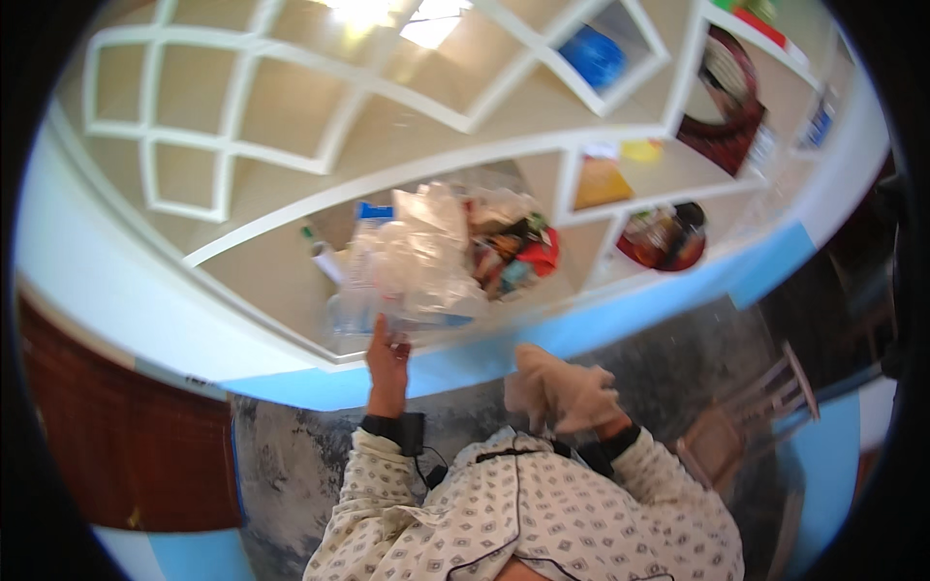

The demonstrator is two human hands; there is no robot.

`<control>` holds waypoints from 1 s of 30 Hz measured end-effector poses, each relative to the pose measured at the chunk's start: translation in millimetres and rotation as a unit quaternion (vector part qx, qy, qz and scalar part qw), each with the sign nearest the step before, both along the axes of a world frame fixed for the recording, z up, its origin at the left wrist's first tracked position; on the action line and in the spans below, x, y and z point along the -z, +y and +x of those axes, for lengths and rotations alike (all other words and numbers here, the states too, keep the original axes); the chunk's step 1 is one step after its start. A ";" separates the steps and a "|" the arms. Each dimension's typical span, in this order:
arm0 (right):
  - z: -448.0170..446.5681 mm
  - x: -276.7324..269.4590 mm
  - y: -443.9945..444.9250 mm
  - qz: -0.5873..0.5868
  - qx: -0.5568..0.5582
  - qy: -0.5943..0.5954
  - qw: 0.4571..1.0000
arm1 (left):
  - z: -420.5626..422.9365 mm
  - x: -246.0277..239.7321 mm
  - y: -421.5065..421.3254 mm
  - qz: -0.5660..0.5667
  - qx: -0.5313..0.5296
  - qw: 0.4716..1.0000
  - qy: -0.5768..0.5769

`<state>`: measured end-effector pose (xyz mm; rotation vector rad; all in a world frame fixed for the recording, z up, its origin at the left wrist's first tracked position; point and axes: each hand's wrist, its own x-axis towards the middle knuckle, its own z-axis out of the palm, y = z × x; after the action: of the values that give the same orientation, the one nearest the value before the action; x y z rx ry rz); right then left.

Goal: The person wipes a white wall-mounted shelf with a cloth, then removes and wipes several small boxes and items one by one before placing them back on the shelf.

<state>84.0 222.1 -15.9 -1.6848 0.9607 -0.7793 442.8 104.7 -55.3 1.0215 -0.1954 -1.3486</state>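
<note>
My left hand [389,362] is raised at the shelf's lower edge, its fingers at the bottom of a clear plastic bottle or wrapping [360,294]; whether they grip it is blurred. Beside that sits a heap of crumpled translucent plastic bags [429,250]. A red container of mixed small items [541,254] stands to the right of the bags. A beige cloth [559,388] hangs from my right hand [614,425], which it mostly covers, in front of my body and below the light blue shelf edge.
White lattice shelving [349,72] fills the wall ahead. It holds a blue round object [593,57], a yellow-orange packet [601,187], a round dark-framed mirror [719,80] and a red bowl of items [662,236]. A chair [716,439] stands at right, a brown wooden door [131,428] at left.
</note>
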 end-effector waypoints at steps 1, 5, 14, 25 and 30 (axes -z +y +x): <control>3.3 -2.1 -2.7 0.003 -0.008 -0.003 1.000 | 1.3 1.2 6.2 0.054 -0.032 0.998 -0.015; 13.1 -8.3 -16.5 0.016 -0.042 -0.013 0.999 | 5.0 3.5 35.7 0.105 -0.103 0.989 0.000; 26.9 -9.2 -31.8 0.048 -0.068 -0.025 0.996 | -37.3 -42.3 94.7 -0.161 0.341 0.874 -0.307; 27.0 -13.6 -42.2 0.099 -0.038 -0.051 0.993 | -32.1 -72.6 105.7 -0.106 0.516 0.795 -0.300; 25.4 -13.7 -30.4 0.116 -0.023 -0.067 0.991 | -37.6 -82.5 119.0 -0.208 0.451 0.854 -0.156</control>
<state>109.3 191.8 -2.2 -1.4303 0.8814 -0.7117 405.2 223.7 27.2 0.7729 -1.2905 -1.8373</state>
